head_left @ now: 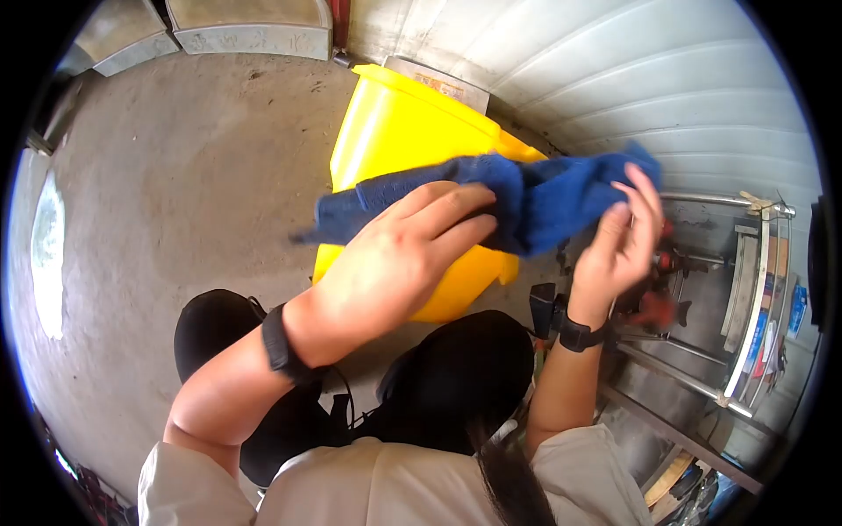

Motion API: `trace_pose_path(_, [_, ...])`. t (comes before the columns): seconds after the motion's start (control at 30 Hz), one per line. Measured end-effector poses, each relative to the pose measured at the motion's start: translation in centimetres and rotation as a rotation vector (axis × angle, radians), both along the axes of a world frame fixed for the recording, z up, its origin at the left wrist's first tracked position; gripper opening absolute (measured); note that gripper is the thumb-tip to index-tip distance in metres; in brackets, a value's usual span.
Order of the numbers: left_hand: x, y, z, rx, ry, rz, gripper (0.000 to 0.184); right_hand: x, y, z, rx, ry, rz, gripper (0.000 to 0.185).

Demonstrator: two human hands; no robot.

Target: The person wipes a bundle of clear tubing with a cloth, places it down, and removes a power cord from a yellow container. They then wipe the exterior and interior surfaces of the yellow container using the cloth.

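Note:
A dark blue cloth (pixel 557 197) is stretched sideways in the air, bunched on its right part and flatter on its left. My left hand (pixel 399 250) lies over its middle with the fingers wrapped round it. At the cloth's right end is my right hand (pixel 621 241), its thumb and curled fingers on the fabric in a loose hold. Below and behind the cloth stands a bright yellow plastic bin (pixel 412 123), partly hidden by the cloth and my left hand.
My bent knees are close below the bin. On the right, a metal rack (pixel 754 307) holds boxes and red items. A ribbed white wall (pixel 605 70) rises behind. Concrete floor (pixel 202 167) extends left, with pale panels (pixel 250 39) at its far edge.

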State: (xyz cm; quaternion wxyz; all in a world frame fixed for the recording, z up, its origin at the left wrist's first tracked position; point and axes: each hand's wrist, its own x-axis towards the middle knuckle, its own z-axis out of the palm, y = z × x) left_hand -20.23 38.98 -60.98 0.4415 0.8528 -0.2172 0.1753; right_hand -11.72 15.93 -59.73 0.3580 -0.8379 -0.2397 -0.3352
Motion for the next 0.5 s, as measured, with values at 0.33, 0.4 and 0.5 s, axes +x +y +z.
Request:
trace_pose_path(0.33, [0.1, 0.0, -3.3, 0.090, 0.165, -0.048, 0.040, 1.9, 5.3, -1.7, -0.272, 0.176, 0.260, 0.030])
trace_pose_path(0.4, [0.2, 0.4, -3.4, 0.088, 0.190, -0.050, 0.042, 2.7, 4.5, -2.1, -0.249, 0.214, 0.216, 0.030])
trace_pose_path(0.5, [0.3, 0.6, -3.1, 0.079, 0.209, -0.119, 0.047, 2.8, 1.9, -2.9, -0.246, 0.174, 0.006, 0.032])
